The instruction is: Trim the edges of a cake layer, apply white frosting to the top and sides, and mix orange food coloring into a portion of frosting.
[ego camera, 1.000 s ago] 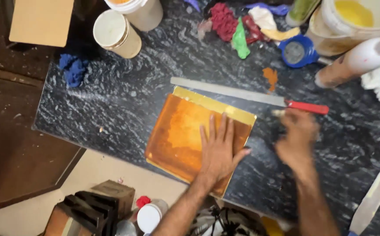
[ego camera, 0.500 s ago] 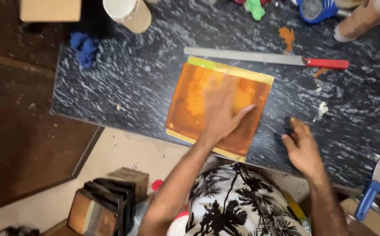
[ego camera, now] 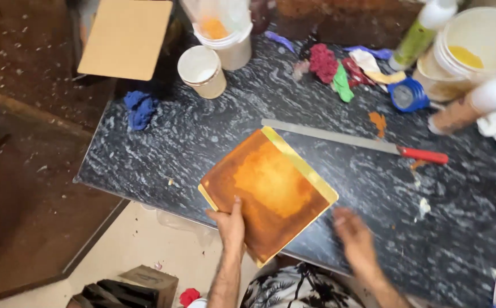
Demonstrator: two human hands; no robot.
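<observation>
now left hand point(ego camera: 230, 227) grips orange panel point(ego camera: 268, 191), seemingly tilted, corner toward ruler point(ego camera: 339, 138).

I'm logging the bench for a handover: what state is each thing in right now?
Orange sheet: turned askew, near edge gripped by left hand.
Right hand: empty, blurred, over the dark table.
Long blade: lying flat, untouched.
White tub: upright.
Blue cloth: crumpled.

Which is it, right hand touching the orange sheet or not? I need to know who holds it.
Apart. The head view shows dark countertop between the blurred right hand and the orange sheet; only the left hand grips the sheet's near edge.
</observation>
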